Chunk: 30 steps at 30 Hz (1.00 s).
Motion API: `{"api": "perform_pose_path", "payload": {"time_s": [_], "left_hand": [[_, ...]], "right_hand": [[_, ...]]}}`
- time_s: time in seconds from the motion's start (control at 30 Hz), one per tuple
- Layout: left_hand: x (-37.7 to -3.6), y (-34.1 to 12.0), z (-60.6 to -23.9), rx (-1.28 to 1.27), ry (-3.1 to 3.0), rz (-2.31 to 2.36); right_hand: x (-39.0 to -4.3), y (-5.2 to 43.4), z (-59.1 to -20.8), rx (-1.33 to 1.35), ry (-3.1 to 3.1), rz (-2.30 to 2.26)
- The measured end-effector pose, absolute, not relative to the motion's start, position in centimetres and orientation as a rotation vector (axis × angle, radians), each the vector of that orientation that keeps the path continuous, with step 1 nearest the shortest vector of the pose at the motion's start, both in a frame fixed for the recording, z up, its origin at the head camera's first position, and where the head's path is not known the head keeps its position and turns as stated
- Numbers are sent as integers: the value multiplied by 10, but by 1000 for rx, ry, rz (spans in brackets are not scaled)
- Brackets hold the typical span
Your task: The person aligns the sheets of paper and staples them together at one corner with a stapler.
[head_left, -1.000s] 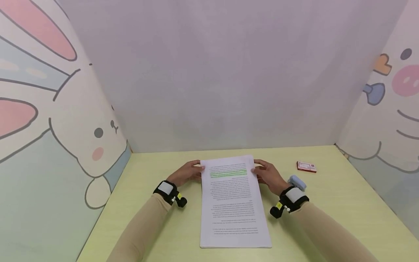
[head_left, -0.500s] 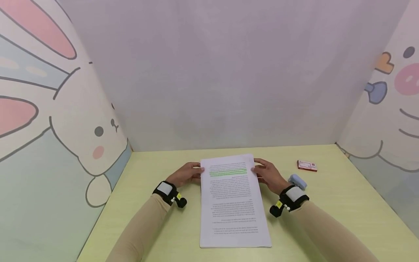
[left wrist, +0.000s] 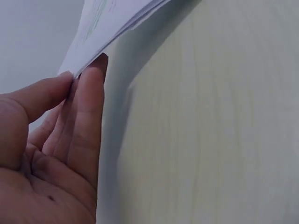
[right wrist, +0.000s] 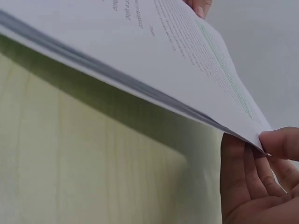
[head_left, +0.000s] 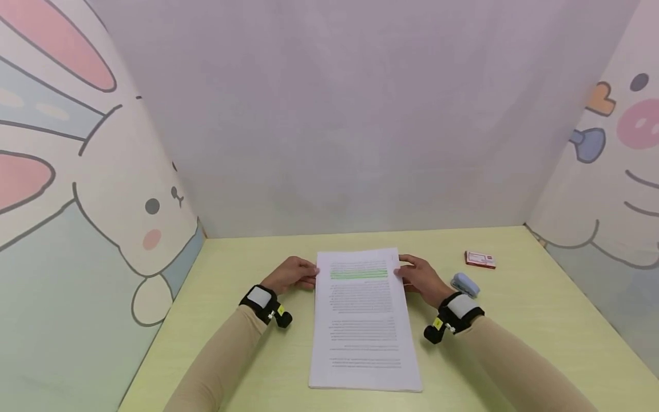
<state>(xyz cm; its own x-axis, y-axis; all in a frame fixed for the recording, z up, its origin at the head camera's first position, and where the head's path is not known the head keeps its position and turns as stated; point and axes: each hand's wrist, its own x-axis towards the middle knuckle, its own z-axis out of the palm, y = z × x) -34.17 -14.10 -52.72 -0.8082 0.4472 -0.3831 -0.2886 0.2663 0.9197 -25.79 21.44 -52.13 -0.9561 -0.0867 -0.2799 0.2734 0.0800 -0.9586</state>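
my left hand (head_left: 290, 274) and right hand (head_left: 419, 276) pinch the far corners of the paper stack (head_left: 362, 320), its far end lifted off the table (head_left: 515, 320), between my hands.

Stapler (head_left: 465, 284), probably, crowds right wrist; red box (head_left: 480, 260) beyond.

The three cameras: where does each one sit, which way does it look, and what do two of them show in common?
Head: high, looking forward and down at the table; both sleeves, left hand and right hand flank the paper stack.
Left wrist: low at the table, looking along the palm; fingers and thumb pinch the stack's corner.
Right wrist: low, looking up under the lifted stack; fingers below, thumb above.
Shared: both wrist views show the stack's edge raised off the table.
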Motion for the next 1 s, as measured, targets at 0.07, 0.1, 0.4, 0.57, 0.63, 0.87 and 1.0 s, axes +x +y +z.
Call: {"api": "perform_pose_path", "payload": {"time_s": [0.07,0.1,0.4,0.57,0.63,0.87,1.0], "left_hand": [[-341,-141,-528,132,1965,1567],[-341,-142,-529,132,1977,1552],[-337,-140,-526,162,2061,1414],[-335,-136,-521,194,2137,1370],[-334,-135,-519,204,2154,1361],[-334,-135,-520,183,2174,1346],[-335,-135,-525,168,2185,1348]], "right_hand": [[-258,213,-524,192,2111,-1928],[-258,212,-526,195,2118,-1919],[-258,204,-529,160,2306,-1743],[-261,202,-527,126,2535,-1505],[-262,202,-525,120,2616,-1402],[-263,204,-524,126,2705,-1252],[-262,205,-525,107,2725,-1232]]}}
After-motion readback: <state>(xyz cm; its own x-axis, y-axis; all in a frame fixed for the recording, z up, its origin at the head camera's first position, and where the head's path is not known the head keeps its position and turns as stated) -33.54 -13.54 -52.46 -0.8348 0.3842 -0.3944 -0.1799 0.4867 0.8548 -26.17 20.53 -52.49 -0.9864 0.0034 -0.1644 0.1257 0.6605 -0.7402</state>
